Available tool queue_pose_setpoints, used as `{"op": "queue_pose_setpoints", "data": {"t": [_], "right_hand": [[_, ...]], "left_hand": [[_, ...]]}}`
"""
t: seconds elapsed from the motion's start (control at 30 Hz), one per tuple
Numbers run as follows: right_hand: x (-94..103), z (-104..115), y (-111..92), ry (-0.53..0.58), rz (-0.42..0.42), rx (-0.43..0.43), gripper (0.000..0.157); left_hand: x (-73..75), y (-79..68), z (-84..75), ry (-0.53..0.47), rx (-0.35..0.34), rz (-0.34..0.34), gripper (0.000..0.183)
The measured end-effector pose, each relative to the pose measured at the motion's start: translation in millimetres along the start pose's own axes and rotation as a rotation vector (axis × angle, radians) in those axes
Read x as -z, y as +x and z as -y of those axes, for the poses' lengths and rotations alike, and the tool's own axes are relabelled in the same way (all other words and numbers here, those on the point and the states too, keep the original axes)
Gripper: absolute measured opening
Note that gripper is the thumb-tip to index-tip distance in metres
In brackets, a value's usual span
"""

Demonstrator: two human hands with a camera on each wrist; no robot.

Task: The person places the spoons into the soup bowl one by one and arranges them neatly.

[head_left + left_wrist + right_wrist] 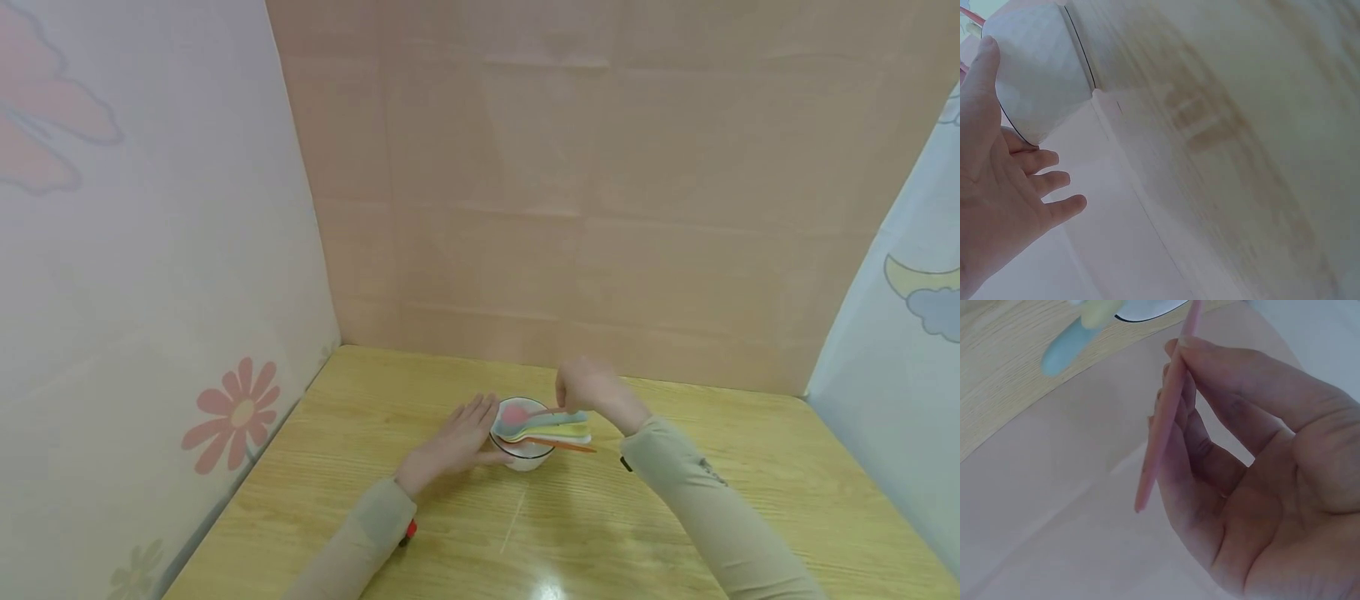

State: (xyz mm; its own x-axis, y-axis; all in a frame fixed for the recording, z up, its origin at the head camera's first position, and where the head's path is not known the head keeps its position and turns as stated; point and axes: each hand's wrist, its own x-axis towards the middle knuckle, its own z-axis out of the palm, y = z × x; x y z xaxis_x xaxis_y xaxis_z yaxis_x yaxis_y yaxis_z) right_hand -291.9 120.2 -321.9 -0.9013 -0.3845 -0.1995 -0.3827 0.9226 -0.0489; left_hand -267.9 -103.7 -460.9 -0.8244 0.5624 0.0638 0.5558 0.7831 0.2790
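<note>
A white bowl (525, 463) with a dark rim stands on the table and holds several coloured spoons, their handles sticking out to the right. Along the bowl's left side rests my left hand (457, 442), its fingers fairly straight. In the left wrist view the thumb touches the bowl's outer wall (1044, 59), while the other fingers spread beside the rim. My right hand (596, 392) pinches the handle of a pink spoon (1166, 419) between thumb and fingers. That spoon's head lies over the bowl, above a light-blue spoon (577, 417). Yellow (570, 430) and orange (573, 447) spoons lie nearer me.
The wooden table (637, 533) reaches back to a tan, creased backdrop (480, 208). A flower-printed wall panel (165, 250) borders the left side, and a pale panel (900, 400) with a moon print the right.
</note>
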Motion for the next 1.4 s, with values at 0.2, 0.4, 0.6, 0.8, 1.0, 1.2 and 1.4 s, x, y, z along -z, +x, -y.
{"op": "queue_pose_setpoints", "data": {"t": [0.2, 0.4, 0.6, 0.8, 1.0, 1.2, 1.4], "right_hand": [[-3.4, 2.6, 3.5, 0.002, 0.016, -0.005, 0.025], [-5.7, 3.7, 6.4, -0.018, 0.018, -0.016, 0.026], [-7.0, 4.8, 8.0, -0.028, 0.015, -0.004, 0.027], [-8.6, 5.5, 11.5, -0.03, 0.029, 0.003, 0.029], [-13.1, 4.9, 16.4, -0.038, 0.036, -0.005, 0.029], [-17.7, 4.0, 18.9, -0.029, 0.019, 0.002, 0.031], [-20.1, 2.7, 18.8, 0.008, 0.023, 0.001, 0.029]], "left_hand": [[-0.4, 0.2, 0.7, -0.001, 0.008, 0.006, 0.098], [0.4, 1.7, 1.0, -0.006, 0.015, 0.015, 0.099], [1.3, 2.3, 1.2, -0.013, 0.019, 0.022, 0.098], [2.4, 1.6, -0.5, -0.016, 0.012, 0.029, 0.096], [2.1, 1.4, -2.0, -0.018, 0.016, 0.034, 0.098], [1.4, 2.0, -2.3, -0.008, 0.017, 0.024, 0.098], [2.2, 0.7, -3.4, -0.003, 0.018, 0.03, 0.098]]}}
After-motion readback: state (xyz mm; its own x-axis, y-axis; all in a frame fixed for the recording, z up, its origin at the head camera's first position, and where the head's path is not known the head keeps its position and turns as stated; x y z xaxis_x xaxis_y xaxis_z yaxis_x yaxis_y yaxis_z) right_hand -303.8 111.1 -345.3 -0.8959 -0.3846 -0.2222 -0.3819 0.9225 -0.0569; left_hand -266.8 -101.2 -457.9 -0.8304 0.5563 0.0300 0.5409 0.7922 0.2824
